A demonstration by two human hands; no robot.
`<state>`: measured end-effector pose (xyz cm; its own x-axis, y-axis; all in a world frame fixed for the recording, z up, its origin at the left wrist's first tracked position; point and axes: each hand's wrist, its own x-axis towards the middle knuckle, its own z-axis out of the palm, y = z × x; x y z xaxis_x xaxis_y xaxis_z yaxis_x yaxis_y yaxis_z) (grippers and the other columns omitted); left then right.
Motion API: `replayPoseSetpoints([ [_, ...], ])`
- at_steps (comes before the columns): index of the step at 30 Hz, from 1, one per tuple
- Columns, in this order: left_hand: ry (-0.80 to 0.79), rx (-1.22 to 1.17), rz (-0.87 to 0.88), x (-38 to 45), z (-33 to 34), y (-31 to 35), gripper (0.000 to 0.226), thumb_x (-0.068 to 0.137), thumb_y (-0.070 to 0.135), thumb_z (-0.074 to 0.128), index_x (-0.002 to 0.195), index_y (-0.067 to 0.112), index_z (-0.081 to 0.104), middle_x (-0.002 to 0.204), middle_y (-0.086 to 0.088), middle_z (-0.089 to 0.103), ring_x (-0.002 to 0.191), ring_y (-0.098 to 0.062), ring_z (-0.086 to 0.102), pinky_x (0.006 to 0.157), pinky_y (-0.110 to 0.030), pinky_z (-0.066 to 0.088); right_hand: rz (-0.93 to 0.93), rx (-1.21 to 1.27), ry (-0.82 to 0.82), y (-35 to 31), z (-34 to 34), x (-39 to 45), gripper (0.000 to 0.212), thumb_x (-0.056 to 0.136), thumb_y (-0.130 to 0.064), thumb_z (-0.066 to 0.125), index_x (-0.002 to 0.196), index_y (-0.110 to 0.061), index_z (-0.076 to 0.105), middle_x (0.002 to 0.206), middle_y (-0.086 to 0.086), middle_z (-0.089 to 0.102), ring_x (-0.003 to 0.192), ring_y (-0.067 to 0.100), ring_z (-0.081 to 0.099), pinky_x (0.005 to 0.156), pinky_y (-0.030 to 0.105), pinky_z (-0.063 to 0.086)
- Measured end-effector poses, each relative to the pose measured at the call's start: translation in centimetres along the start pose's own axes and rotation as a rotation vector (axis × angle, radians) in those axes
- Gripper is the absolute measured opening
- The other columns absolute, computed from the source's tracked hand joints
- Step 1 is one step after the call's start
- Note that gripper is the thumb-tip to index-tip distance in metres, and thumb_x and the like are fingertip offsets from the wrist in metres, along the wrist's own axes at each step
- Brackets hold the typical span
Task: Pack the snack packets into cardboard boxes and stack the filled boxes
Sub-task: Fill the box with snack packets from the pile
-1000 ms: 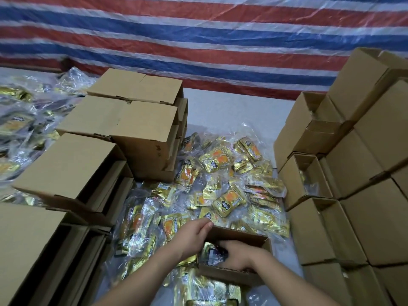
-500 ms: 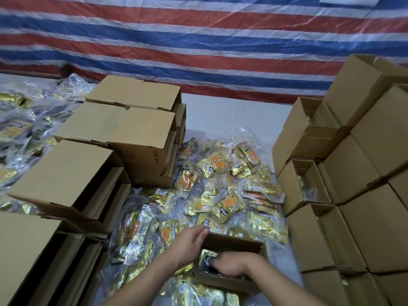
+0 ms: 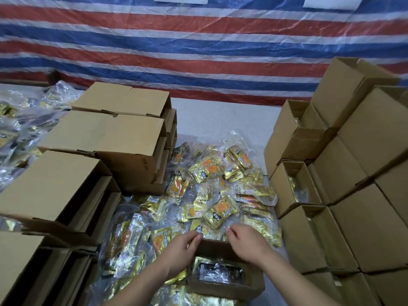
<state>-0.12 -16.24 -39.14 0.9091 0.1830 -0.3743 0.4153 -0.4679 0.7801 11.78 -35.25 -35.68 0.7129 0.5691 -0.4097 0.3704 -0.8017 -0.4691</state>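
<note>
Both hands have come up out of the box [image 3: 225, 283]. A second ago the right hand [image 3: 245, 245] was down inside it, pressing on the packets, and the left hand [image 3: 181, 250] lay against its left wall. Now the two hands sit over the box's far rim, fingers loosely bent and pointing toward the pile [image 3: 212, 195] beyond. Neither hand holds anything that can be seen; the left fingertips touch or nearly touch the rim, and the right ones hover just past it, over the nearest packets. The box stays where it was, at the near edge of the surface, open at the top, with dark and gold packets showing inside.

The surface [image 3: 220, 120] is a pale grey sheet. The pile of gold snack packets in clear wrap covers its middle, from the box out toward the far edge. On the left, stacks of cardboard boxes [image 3: 123, 138] lie on their sides, open ends facing right, with more loose packets [image 3: 19, 133] behind them at the left edge. On the right stands a taller stack of boxes [image 3: 353, 173], some with open tops turned to the pile. A red, white and blue striped tarp [image 3: 198, 45] hangs as the back wall.
</note>
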Motion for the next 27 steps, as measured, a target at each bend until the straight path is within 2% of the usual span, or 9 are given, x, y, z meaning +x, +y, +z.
replayPoseSetpoints([
  [4, -0.019, -0.005, -0.002, 0.1, 0.0, 0.1, 0.02, 0.104, 0.041, 0.043, 0.096, 0.038, 0.062, 0.095, 0.016, 0.064, 0.09, 0.003, 0.057, 0.073, -0.017, 0.041, 0.037, -0.05, 0.051, 1.2, 1.1, 0.6, 0.043, 0.103, -0.047, 0.032, 0.068, -0.029, 0.048, 0.07, -0.004, 0.058, 0.067, 0.012, 0.058, 0.059, 0.031, 0.043],
  [7, -0.047, -0.038, -0.022, 0.7, -0.5, 0.3, 0.025, 0.104, 0.045, 0.043, 0.097, 0.033, 0.064, 0.095, 0.011, 0.066, 0.091, -0.001, 0.059, 0.073, -0.019, 0.042, 0.023, -0.022, 0.038, 1.4, 1.1, 0.8, 0.043, 0.103, -0.049, 0.034, 0.066, -0.029, 0.047, 0.066, -0.003, 0.056, 0.062, 0.009, 0.055, 0.053, 0.028, 0.037],
  [11, 0.034, -0.047, -0.012, 3.4, -2.0, 1.4, 0.028, 0.104, 0.045, 0.042, 0.098, 0.031, 0.065, 0.095, 0.007, 0.07, 0.09, -0.006, 0.063, 0.076, -0.023, 0.049, 0.02, 0.046, 0.067, 1.8, 0.4, 1.0, 0.045, 0.102, -0.051, 0.035, 0.065, -0.028, 0.048, 0.063, -0.003, 0.056, 0.057, 0.008, 0.052, 0.053, 0.029, 0.037],
  [16, 0.182, 0.243, 0.067, 11.1, -4.0, 4.2, 0.024, 0.103, 0.031, 0.045, 0.1, 0.019, 0.065, 0.089, 0.003, 0.067, 0.079, -0.013, 0.062, 0.078, -0.038, 0.056, 0.057, 0.236, 0.139, 2.1, -1.9, 2.4, 0.046, 0.103, -0.051, 0.037, 0.068, -0.026, 0.052, 0.062, -0.002, 0.056, 0.055, 0.005, 0.051, 0.056, 0.029, 0.039],
  [19, 0.208, 0.412, 0.07, 16.4, -4.8, 5.7, 0.028, 0.102, 0.03, 0.047, 0.118, 0.014, 0.062, 0.113, -0.006, 0.067, 0.095, -0.02, 0.064, 0.087, -0.035, 0.054, 0.065, 0.364, 0.173, 1.8, -3.6, 3.8, 0.041, 0.103, -0.047, 0.039, 0.074, -0.024, 0.055, 0.071, -0.004, 0.058, 0.064, 0.007, 0.054, 0.062, 0.031, 0.044],
  [22, 0.192, 0.546, 0.014, 21.1, -4.8, 6.6, 0.05, 0.1, 0.04, 0.052, 0.141, 0.012, 0.046, 0.131, -0.01, 0.058, 0.113, -0.025, 0.059, 0.094, -0.038, 0.05, 0.075, 0.456, 0.214, 1.2, -5.2, 5.4, 0.031, 0.104, -0.043, 0.041, 0.082, -0.028, 0.058, 0.083, -0.008, 0.061, 0.078, 0.006, 0.058, 0.074, 0.03, 0.047],
  [24, 0.162, 0.667, -0.017, 24.1, -4.5, 6.8, 0.063, 0.098, 0.046, 0.054, 0.146, 0.01, 0.036, 0.14, -0.012, 0.051, 0.123, -0.028, 0.054, 0.102, -0.041, 0.047, 0.106, 0.526, 0.232, 1.1, -5.9, 6.3, 0.027, 0.103, -0.045, 0.042, 0.087, -0.032, 0.059, 0.084, -0.011, 0.061, 0.076, 0.001, 0.058, 0.069, 0.028, 0.046],
  [27, 0.118, 0.775, -0.064, 27.9, -4.1, 6.3, 0.079, 0.091, 0.046, 0.065, 0.15, 0.01, 0.026, 0.151, -0.015, 0.039, 0.134, -0.032, 0.045, 0.112, -0.046, 0.04, 0.129, 0.587, 0.25, 1.5, -6.1, 7.1, 0.024, 0.102, -0.049, 0.041, 0.088, -0.041, 0.058, 0.084, -0.017, 0.063, 0.077, -0.004, 0.058, 0.067, 0.022, 0.042],
])
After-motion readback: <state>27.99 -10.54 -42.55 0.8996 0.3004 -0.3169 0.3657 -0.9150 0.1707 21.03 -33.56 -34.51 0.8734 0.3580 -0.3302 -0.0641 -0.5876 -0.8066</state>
